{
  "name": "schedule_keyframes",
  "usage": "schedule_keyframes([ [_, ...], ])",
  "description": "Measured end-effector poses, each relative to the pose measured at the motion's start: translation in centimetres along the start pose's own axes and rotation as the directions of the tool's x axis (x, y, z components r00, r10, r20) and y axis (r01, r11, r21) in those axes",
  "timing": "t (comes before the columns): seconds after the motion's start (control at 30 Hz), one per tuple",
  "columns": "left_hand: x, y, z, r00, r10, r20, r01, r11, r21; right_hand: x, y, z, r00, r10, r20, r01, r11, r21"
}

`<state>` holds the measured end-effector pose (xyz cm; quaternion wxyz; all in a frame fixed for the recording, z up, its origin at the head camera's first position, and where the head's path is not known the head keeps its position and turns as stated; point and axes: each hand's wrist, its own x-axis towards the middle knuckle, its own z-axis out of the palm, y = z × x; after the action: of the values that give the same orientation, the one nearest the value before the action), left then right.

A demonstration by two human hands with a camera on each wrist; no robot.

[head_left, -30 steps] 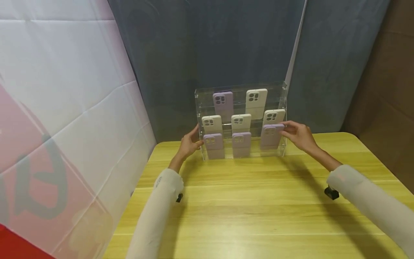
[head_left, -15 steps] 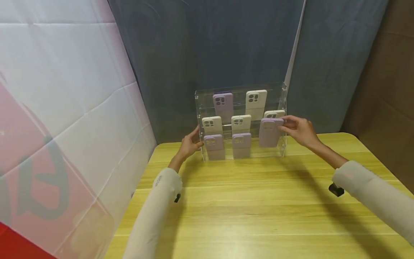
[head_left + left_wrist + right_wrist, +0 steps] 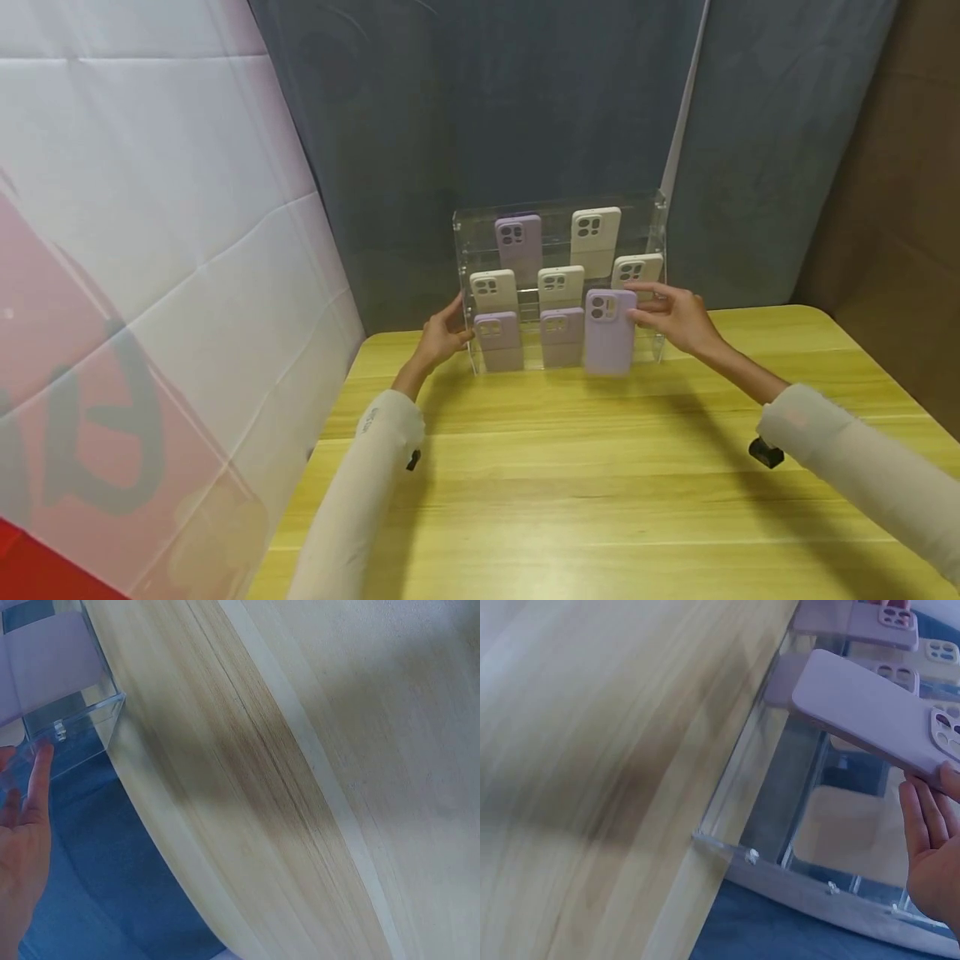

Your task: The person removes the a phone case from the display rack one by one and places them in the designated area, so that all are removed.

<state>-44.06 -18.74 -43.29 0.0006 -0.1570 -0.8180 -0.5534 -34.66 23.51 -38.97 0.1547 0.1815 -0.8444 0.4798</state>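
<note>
A clear acrylic display stand (image 3: 558,218) stands at the far side of the table, holding white and purple phone cases in rows. My right hand (image 3: 678,319) pinches a purple phone case (image 3: 609,342) by its right upper edge, in front of the stand's lower right part. The right wrist view shows that case (image 3: 862,701) tilted and lifted away from the stand, its camera cutout near the thumb. My left hand (image 3: 438,337) holds the stand's left side, thumb at the front edge. In the left wrist view the fingers (image 3: 41,776) lie along the clear side panel.
Two purple cases (image 3: 500,350) (image 3: 562,343) sit in the bottom row, with white cases (image 3: 492,287) (image 3: 561,283) (image 3: 637,268) above. A purple case (image 3: 521,254) and a white case (image 3: 595,250) occupy the top. Grey curtain (image 3: 525,100) hangs behind the wooden table (image 3: 540,483).
My right hand has lifted the purple case out of the lower right slot, then brought it forward and left. The left hand stays on the stand's side.
</note>
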Motion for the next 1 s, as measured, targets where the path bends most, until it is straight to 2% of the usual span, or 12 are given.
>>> schedule_keyframes([
  [0.23, 0.1, 0.1, 0.1, 1.0, 0.0, 0.001, 0.0, 1.0, 0.0, -0.6, -0.4, 1.7, 0.999, 0.009, 0.054, -0.015, 0.994, 0.106],
  [0.57, 0.1, 0.1, 0.2, 1.0, 0.0, -0.01, 0.0, 1.0, -0.005, -0.9, 0.3, 4.9, 0.993, 0.051, 0.11, -0.071, 0.98, 0.186],
  [1.0, 0.0, -0.1, 0.3, 1.0, 0.004, -0.021, -0.003, 1.0, 0.012, -1.0, -0.4, 9.8, 0.982, 0.058, 0.179, -0.116, 0.936, 0.331],
])
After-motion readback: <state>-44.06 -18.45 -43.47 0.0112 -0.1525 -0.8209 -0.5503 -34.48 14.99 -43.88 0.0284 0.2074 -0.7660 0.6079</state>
